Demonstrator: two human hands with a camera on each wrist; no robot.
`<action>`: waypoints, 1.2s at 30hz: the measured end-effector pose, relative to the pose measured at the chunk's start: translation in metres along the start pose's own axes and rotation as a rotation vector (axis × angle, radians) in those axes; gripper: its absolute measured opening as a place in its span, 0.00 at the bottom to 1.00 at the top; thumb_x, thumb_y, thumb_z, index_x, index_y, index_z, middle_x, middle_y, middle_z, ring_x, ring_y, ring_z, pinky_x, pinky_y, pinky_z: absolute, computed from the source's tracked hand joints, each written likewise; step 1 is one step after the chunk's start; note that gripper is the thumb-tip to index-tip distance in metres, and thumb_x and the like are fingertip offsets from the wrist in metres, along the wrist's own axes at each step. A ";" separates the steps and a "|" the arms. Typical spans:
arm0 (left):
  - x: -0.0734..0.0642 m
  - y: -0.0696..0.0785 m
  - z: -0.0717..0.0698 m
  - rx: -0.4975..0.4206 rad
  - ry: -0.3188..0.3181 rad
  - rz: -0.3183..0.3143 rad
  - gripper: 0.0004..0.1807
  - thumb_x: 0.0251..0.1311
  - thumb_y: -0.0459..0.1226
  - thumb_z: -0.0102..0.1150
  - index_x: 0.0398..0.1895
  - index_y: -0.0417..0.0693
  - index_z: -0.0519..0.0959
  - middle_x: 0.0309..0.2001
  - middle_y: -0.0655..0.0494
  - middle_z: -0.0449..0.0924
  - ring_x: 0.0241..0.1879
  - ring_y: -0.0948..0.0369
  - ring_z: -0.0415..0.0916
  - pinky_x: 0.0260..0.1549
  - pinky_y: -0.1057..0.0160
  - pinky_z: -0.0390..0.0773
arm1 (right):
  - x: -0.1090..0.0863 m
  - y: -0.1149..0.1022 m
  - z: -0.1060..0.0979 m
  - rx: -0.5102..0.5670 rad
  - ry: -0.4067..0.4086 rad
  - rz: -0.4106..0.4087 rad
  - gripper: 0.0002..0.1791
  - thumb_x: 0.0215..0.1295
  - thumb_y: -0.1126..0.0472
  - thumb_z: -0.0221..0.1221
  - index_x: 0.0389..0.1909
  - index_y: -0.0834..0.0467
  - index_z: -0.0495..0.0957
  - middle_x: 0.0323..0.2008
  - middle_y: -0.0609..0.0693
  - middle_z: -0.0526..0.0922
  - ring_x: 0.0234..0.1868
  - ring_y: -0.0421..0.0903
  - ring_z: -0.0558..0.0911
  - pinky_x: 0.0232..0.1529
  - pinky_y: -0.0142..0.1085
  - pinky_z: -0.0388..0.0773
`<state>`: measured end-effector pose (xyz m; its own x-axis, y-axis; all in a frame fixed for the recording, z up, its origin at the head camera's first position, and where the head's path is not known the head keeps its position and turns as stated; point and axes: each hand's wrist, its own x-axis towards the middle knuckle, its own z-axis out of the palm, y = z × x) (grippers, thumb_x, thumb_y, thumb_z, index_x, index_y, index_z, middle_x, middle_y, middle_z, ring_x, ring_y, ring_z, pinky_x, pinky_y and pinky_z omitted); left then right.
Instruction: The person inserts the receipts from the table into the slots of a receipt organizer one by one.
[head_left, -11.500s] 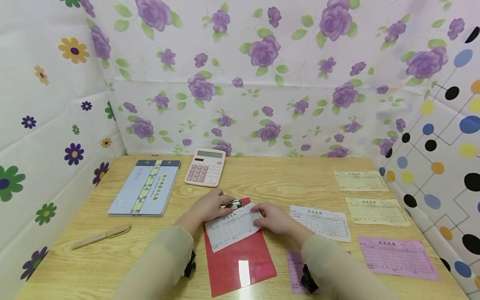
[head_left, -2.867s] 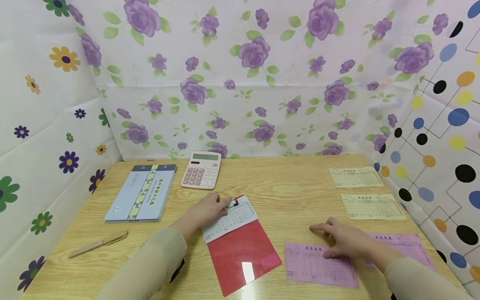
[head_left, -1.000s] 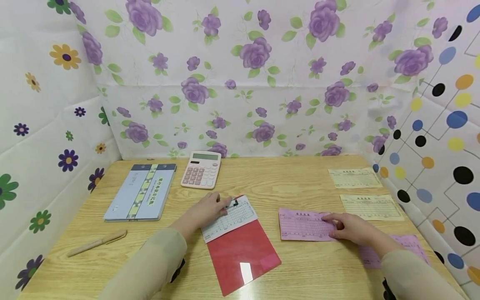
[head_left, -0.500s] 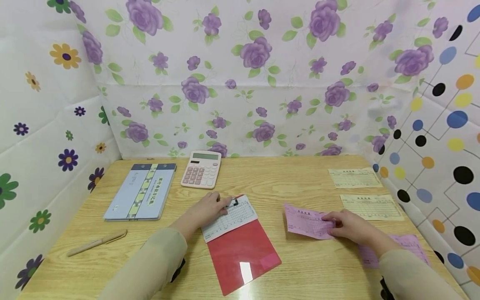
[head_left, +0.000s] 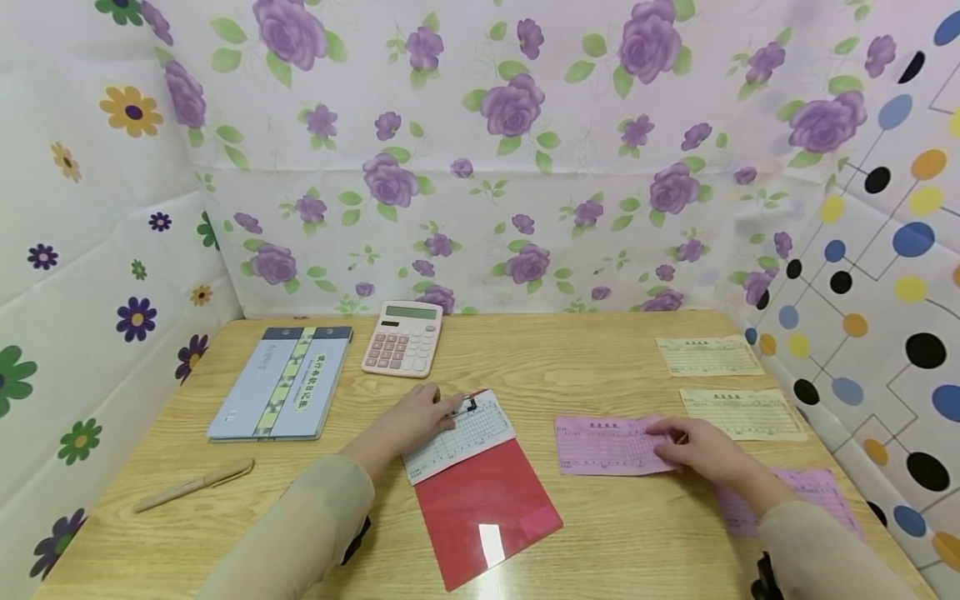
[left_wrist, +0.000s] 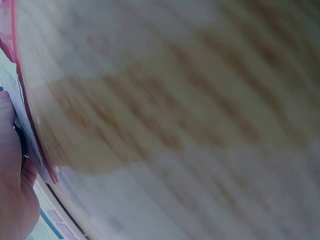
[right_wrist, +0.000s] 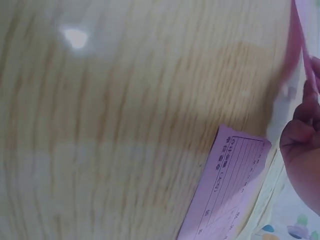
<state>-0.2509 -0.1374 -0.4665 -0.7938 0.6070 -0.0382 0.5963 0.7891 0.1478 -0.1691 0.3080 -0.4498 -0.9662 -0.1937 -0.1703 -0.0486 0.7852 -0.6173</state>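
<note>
In the head view my left hand [head_left: 420,417] grips the red clipboard [head_left: 487,517] at its metal clip [head_left: 468,406], thumb and forefinger at the clip. A white printed slip [head_left: 465,442] lies across the board's upper part, partly covered by that hand. To the right of the board, my right hand [head_left: 701,450] pinches a pink printed slip [head_left: 607,448] by its right end. The right wrist view shows this pink slip [right_wrist: 301,40] edge-on between thumb and fingers. A second pink slip [head_left: 817,492] lies on the table, partly behind my right wrist.
Two yellow slips [head_left: 708,356] lie at the right back. A pink calculator [head_left: 402,337] and a stack of blue account books [head_left: 281,383] sit at the back left. In front of the books is a tan pen [head_left: 195,485]. Flowered cloth [head_left: 487,208] walls the table's back.
The right hand has taken up the nearer pink slip and moved it back; it bent, now lies flatter. Earlier both hands held a white slip; the other white slip has left the table.
</note>
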 end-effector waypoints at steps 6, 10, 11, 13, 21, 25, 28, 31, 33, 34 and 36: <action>0.000 0.000 0.000 -0.009 -0.004 -0.004 0.29 0.65 0.50 0.50 0.69 0.62 0.62 0.46 0.50 0.66 0.39 0.58 0.63 0.39 0.59 0.69 | 0.000 -0.002 -0.004 0.093 0.073 0.050 0.20 0.66 0.52 0.57 0.53 0.58 0.76 0.40 0.53 0.76 0.38 0.47 0.73 0.36 0.37 0.71; 0.000 0.000 0.000 -0.008 -0.008 -0.007 0.29 0.65 0.50 0.50 0.69 0.62 0.62 0.46 0.50 0.67 0.40 0.58 0.63 0.40 0.59 0.69 | 0.002 -0.007 -0.010 0.183 0.112 0.035 0.22 0.68 0.50 0.55 0.57 0.58 0.73 0.48 0.57 0.75 0.43 0.49 0.75 0.40 0.40 0.74; 0.000 0.000 0.000 -0.008 -0.007 -0.007 0.29 0.65 0.50 0.50 0.69 0.62 0.62 0.46 0.50 0.67 0.40 0.58 0.63 0.40 0.59 0.69 | 0.003 -0.009 -0.012 0.208 0.121 0.024 0.23 0.68 0.49 0.54 0.58 0.58 0.72 0.49 0.57 0.75 0.44 0.50 0.75 0.41 0.41 0.74; 0.000 0.000 0.000 -0.008 -0.007 -0.011 0.28 0.65 0.50 0.50 0.69 0.63 0.63 0.46 0.50 0.67 0.40 0.58 0.63 0.40 0.59 0.69 | 0.007 -0.013 -0.013 0.262 0.130 0.003 0.26 0.67 0.46 0.54 0.59 0.57 0.71 0.50 0.58 0.74 0.45 0.50 0.75 0.42 0.41 0.75; 0.000 0.001 -0.001 0.005 0.002 -0.001 0.28 0.65 0.50 0.50 0.69 0.63 0.63 0.46 0.51 0.67 0.40 0.58 0.63 0.39 0.59 0.69 | 0.034 -0.042 0.002 0.433 0.071 -0.062 0.25 0.64 0.49 0.59 0.58 0.56 0.73 0.50 0.57 0.75 0.42 0.47 0.75 0.40 0.42 0.75; 0.000 -0.001 0.000 0.000 0.008 0.008 0.28 0.65 0.50 0.50 0.69 0.62 0.63 0.45 0.51 0.66 0.40 0.58 0.63 0.39 0.59 0.69 | 0.046 -0.061 0.021 0.420 0.027 -0.080 0.20 0.64 0.53 0.59 0.55 0.56 0.76 0.45 0.55 0.76 0.39 0.47 0.74 0.38 0.42 0.75; 0.001 -0.002 0.002 0.002 0.007 0.012 0.28 0.66 0.50 0.50 0.69 0.62 0.63 0.45 0.51 0.66 0.39 0.59 0.63 0.39 0.59 0.69 | 0.053 -0.075 0.037 0.400 -0.020 -0.087 0.18 0.64 0.56 0.59 0.53 0.56 0.77 0.44 0.54 0.76 0.38 0.47 0.74 0.37 0.40 0.75; 0.001 -0.004 0.003 0.005 0.004 0.016 0.28 0.67 0.50 0.49 0.70 0.62 0.62 0.45 0.52 0.66 0.39 0.59 0.63 0.39 0.60 0.69 | 0.060 -0.088 0.052 0.357 -0.064 -0.102 0.15 0.64 0.58 0.59 0.51 0.56 0.78 0.44 0.53 0.77 0.39 0.46 0.74 0.38 0.38 0.74; 0.001 -0.004 0.003 0.015 0.003 0.019 0.28 0.68 0.50 0.47 0.70 0.62 0.61 0.45 0.52 0.66 0.39 0.59 0.62 0.39 0.60 0.68 | 0.065 -0.096 0.061 0.307 -0.071 -0.117 0.14 0.63 0.58 0.59 0.50 0.54 0.79 0.46 0.52 0.77 0.40 0.46 0.73 0.40 0.38 0.73; 0.001 -0.004 0.003 0.018 0.004 0.021 0.27 0.68 0.50 0.47 0.70 0.62 0.61 0.45 0.52 0.66 0.39 0.59 0.62 0.40 0.60 0.68 | 0.068 -0.099 0.065 0.283 -0.071 -0.118 0.14 0.63 0.58 0.60 0.49 0.53 0.80 0.46 0.51 0.77 0.41 0.46 0.73 0.42 0.38 0.72; 0.001 -0.004 0.003 0.016 0.007 0.024 0.27 0.68 0.50 0.47 0.70 0.61 0.62 0.45 0.52 0.66 0.40 0.59 0.62 0.40 0.60 0.68 | 0.073 -0.106 0.072 0.243 -0.070 -0.124 0.13 0.62 0.57 0.60 0.48 0.51 0.80 0.47 0.49 0.77 0.43 0.45 0.72 0.44 0.38 0.69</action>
<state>-0.2542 -0.1396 -0.4702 -0.7799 0.6253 -0.0281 0.6170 0.7756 0.1331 -0.2160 0.1680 -0.4521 -0.9363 -0.3266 -0.1295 -0.0951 0.5905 -0.8014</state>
